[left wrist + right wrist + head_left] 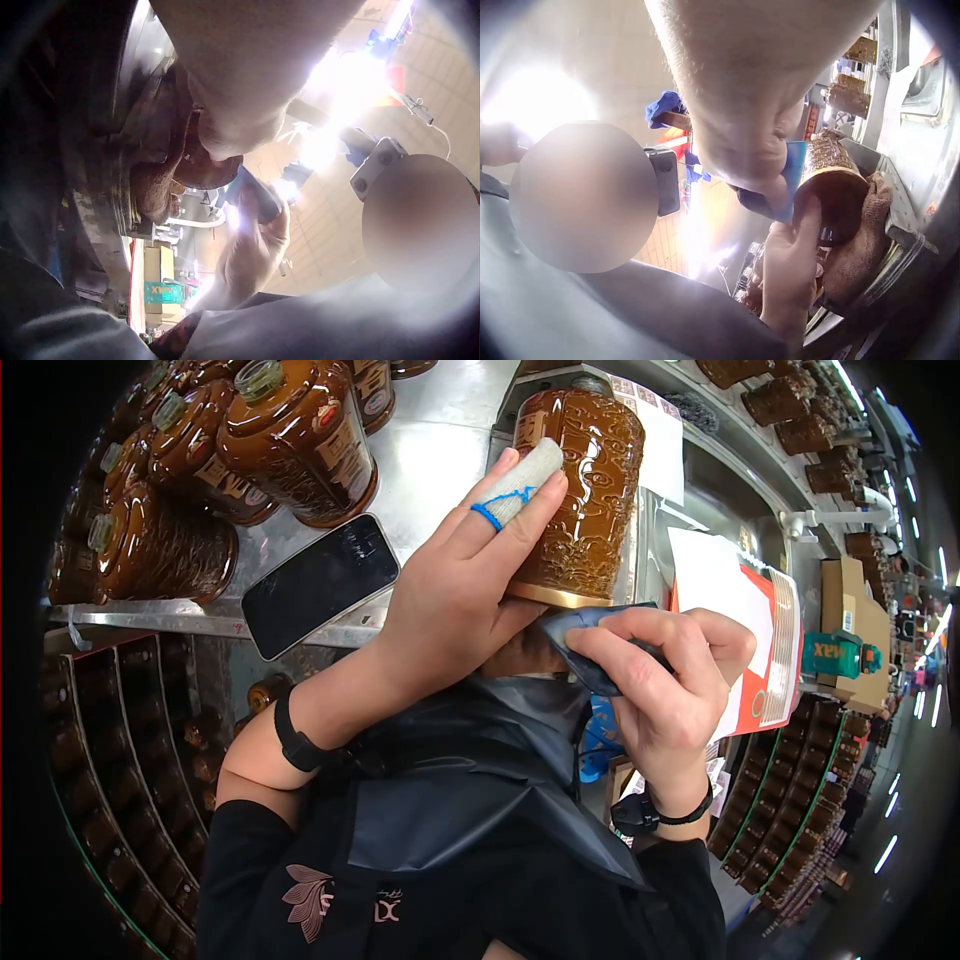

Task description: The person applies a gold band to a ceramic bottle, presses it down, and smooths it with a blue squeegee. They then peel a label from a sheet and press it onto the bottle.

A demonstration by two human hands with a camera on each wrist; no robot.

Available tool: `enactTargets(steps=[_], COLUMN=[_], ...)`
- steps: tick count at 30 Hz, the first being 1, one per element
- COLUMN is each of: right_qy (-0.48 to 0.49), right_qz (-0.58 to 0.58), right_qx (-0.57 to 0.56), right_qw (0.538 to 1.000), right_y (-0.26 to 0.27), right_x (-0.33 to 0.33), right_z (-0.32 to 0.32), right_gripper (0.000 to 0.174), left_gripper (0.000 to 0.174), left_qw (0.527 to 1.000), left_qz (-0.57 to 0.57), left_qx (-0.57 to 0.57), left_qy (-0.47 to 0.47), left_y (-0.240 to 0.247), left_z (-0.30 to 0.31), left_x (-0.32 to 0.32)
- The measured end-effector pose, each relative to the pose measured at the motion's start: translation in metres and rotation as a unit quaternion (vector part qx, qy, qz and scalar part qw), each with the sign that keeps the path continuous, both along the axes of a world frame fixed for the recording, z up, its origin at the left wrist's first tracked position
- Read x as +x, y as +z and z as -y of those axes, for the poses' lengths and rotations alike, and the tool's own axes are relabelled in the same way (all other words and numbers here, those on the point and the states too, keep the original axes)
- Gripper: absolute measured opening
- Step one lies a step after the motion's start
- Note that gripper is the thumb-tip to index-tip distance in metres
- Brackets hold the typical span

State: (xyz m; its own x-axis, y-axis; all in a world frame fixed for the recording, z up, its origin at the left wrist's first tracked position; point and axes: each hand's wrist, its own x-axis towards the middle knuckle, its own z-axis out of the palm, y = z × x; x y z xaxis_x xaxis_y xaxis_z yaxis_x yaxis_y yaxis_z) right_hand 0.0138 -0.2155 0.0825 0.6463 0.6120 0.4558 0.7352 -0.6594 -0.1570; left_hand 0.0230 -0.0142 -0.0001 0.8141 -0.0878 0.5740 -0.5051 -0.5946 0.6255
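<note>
Left hand (440,575) held the brown bottle (592,490), fingers along its left side; right-wrist view showed the thumb against the base. A grey finger cover (520,485) with a blue edge sat on one finger. Right hand (675,670) pinched a dark blue sheet (592,657) narrowly between thumb and fingers, right by the bottle's base; exact contact could not be told.

The bottle was tipped over, neck on the far side, gold-rimmed base toward the person, above the near part of the surface (425,460). A rough brown pad (859,270) lay against it in the right-wrist view.

Left of the hands, a phone (320,585) lay dark-screened at the near edge of the surface. More bottles (295,445) stood farther left, clear necks up, labels on some. To the right were white paper (715,580) over something red, then a green box (832,654) beside a carton (845,600). Racks (130,760) of brown items filled the near left. The person wore a dark apron (450,800) and black wristbands (297,738).
</note>
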Motion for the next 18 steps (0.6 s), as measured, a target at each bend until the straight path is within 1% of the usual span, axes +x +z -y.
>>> enactTargets(steps=[2,4,5,7,8,10,14,18], right_qy=[-0.003,0.017,0.019,0.007,0.005,0.015,-0.005,0.006], right_qz=[-0.001,0.006,0.007,0.010,0.010,0.024,-0.002,-0.021], right_qx=[-0.007,-0.027,-0.026,0.020,0.022,0.015,0.001,-0.006], right_qw=[1.000,0.999,0.999,1.000,1.000,0.999,1.000,1.000], right_y=[0.000,-0.001,-0.001,-0.001,-0.001,-0.003,-0.002,-0.002], right_x=[0.000,0.004,0.004,0.003,0.004,0.011,0.005,0.004], right_z=[0.003,0.006,0.004,0.002,0.001,-0.001,0.005,0.010], right_gripper=[0.031,0.023,0.023,0.023,0.023,0.021,0.022,0.022], left_gripper=[0.088,0.088,0.088,0.089,0.089,0.090,0.089,0.088], left_qw=[1.000,1.000,1.000,1.000,1.000,1.000,1.000,1.000], left_qz=[-0.004,-0.008,-0.008,-0.010,-0.011,-0.010,-0.019,-0.017], left_qx=[-0.004,-0.006,-0.006,-0.004,0.002,0.009,-0.003,-0.012], left_qy=[-0.002,-0.003,-0.004,-0.005,-0.002,-0.001,-0.002,-0.007], left_y=[0.000,0.001,0.000,-0.001,-0.002,-0.002,0.002,0.001], left_z=[0.000,-0.001,-0.002,-0.002,-0.002,-0.001,-0.001,-0.002], left_x=[-0.001,-0.001,-0.001,-0.001,-0.001,0.000,-0.003,-0.002])
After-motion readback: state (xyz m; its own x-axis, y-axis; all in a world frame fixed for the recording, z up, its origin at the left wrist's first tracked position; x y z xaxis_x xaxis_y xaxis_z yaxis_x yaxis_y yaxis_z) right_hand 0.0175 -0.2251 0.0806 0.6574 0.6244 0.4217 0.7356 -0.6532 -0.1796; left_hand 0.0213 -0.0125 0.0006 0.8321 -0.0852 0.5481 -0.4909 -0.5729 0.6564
